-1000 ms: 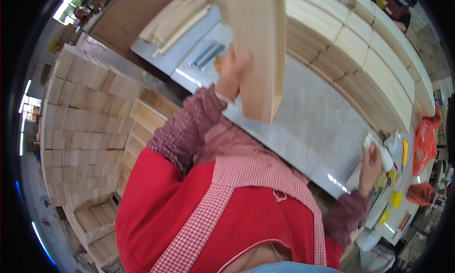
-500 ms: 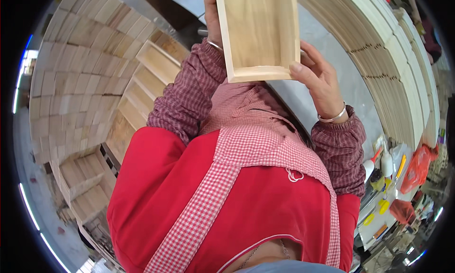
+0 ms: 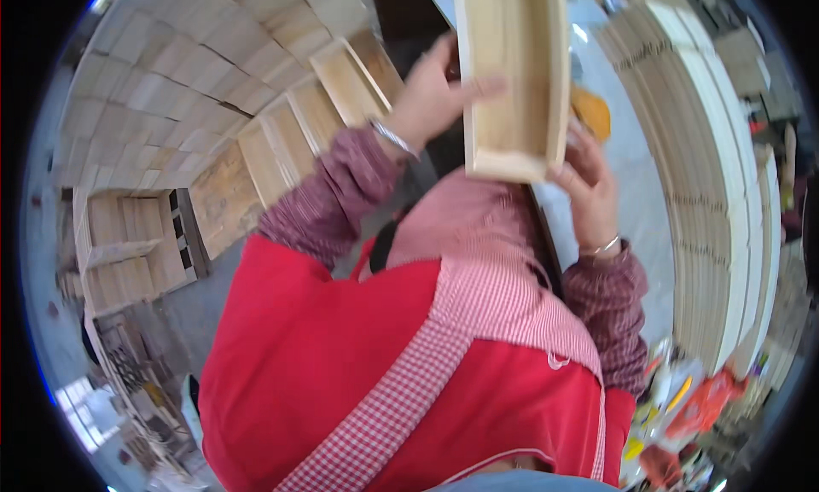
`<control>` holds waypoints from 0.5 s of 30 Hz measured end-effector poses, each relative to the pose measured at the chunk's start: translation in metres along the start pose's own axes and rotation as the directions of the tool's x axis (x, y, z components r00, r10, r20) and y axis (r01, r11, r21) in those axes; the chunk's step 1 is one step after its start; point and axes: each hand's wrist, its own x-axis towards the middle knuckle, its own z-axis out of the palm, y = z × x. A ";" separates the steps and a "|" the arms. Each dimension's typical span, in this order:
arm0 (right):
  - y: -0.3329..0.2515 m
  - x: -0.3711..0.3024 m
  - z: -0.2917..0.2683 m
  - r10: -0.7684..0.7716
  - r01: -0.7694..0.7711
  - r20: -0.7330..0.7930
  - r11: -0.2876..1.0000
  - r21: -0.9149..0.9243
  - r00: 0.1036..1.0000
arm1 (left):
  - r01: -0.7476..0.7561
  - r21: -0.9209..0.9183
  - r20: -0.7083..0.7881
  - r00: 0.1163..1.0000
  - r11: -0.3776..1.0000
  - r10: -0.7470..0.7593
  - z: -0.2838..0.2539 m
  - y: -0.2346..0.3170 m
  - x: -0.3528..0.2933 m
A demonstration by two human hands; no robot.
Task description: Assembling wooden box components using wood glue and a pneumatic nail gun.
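Note:
A shallow pale wooden box (image 3: 516, 125), open-topped, is tilted up in front of me, its hollow side toward me and its far end out of the picture. My left hand (image 3: 444, 95) grips the box's left wall, thumb over the rim and lying inside, other fingers hidden behind. At the lower right corner my right hand (image 3: 590, 180) pinches the wall between thumb and fingers. An orange-yellow thing (image 3: 591, 112) shows just behind the box's right side, its kind unclear.
Stacked wooden boxes (image 3: 162, 74) rise at left, with open boxes (image 3: 316, 112) beside them. A grey worktable (image 3: 627, 133) lies under my right arm. Tall stacks of thin pale boards (image 3: 708, 193) line its right side. A red plastic bag (image 3: 704, 407) and small tools lie at lower right.
The box has moved right and turned narrower to view. My left thumb now shows over its left rim. My view has swung, and the orange-yellow thing has come into sight.

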 end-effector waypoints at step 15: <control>-0.021 -0.036 0.015 0.344 -0.344 0.132 0.939 -0.023 0.930 | 0.351 -0.234 -0.221 0.889 0.907 -0.401 -0.010 -0.004 -0.068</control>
